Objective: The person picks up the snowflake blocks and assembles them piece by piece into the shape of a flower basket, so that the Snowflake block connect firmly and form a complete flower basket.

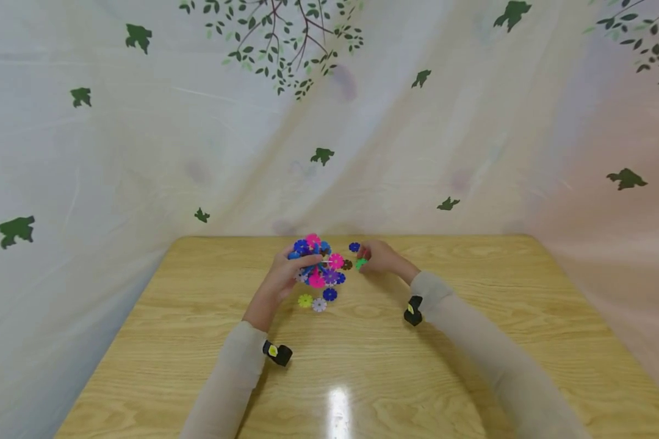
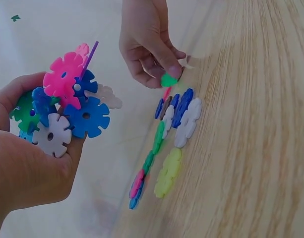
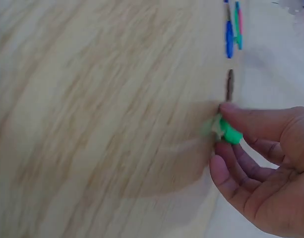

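Note:
My left hand [image 1: 279, 277] grips a ball-like cluster of interlocking flower-shaped plastic discs [image 2: 51, 135], pink, blue, white, green and purple, raised above the table. A purple disc [image 2: 89, 61] shows edge-on, sticking out of the cluster. To its right, my right hand [image 1: 383, 259] pinches a green flower disc [image 3: 232, 134] between thumb and fingers, low over the tabletop. A brown disc [image 1: 348, 264] lies between the two hands, and a dark blue disc [image 1: 354, 247] lies just beyond the right fingertips.
Several loose discs lie on the wooden table [image 1: 198, 366] below the cluster, among them a yellow disc [image 2: 168, 173], a white disc [image 1: 319, 305] and a dark blue disc [image 1: 330, 294]. A pale curtain [image 1: 252, 152] with leaf prints hangs behind the table's far edge.

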Demonstrator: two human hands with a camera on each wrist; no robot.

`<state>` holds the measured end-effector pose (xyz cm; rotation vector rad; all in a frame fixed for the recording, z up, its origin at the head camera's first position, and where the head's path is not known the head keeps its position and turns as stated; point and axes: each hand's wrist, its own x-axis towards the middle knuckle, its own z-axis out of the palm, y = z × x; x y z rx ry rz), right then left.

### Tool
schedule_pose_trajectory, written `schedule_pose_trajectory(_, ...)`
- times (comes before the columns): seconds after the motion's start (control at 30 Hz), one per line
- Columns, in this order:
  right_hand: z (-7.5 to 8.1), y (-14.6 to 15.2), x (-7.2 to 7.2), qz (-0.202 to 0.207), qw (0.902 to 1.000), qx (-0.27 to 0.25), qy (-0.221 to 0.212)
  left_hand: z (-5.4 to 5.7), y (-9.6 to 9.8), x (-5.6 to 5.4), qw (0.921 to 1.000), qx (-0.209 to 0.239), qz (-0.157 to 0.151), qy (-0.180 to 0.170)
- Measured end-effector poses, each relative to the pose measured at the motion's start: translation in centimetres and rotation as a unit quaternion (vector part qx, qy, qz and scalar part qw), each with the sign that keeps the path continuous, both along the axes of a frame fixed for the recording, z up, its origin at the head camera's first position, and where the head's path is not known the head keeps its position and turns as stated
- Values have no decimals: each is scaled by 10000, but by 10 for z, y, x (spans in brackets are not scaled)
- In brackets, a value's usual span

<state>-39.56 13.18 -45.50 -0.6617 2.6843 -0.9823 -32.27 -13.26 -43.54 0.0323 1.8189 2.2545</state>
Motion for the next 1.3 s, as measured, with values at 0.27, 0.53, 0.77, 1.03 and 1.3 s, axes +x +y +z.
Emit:
schedule_pose_trajectory(0.27,22,-12,18,-471,9780,-2031,71,-2,0,0,10000,5,74,61)
schedule_pose_trajectory(0.53,43,-39,42,-686,9402,-3334,166,-4,1,0,9998,-71,110,121)
schedule_pose_trajectory(0.77,44,-53,50,-707,9369,-3405,348,-4,1,0,9992,-191,176,293)
schedule_pose_trajectory(1.03,40,-57,52,-751,9344,-3408,714,0,2,0,9989,-330,318,88)
schedule_pose_trajectory(1.3,34,-63,55,-841,9246,-3577,1002,-2,4,0,9988,-287,368,167)
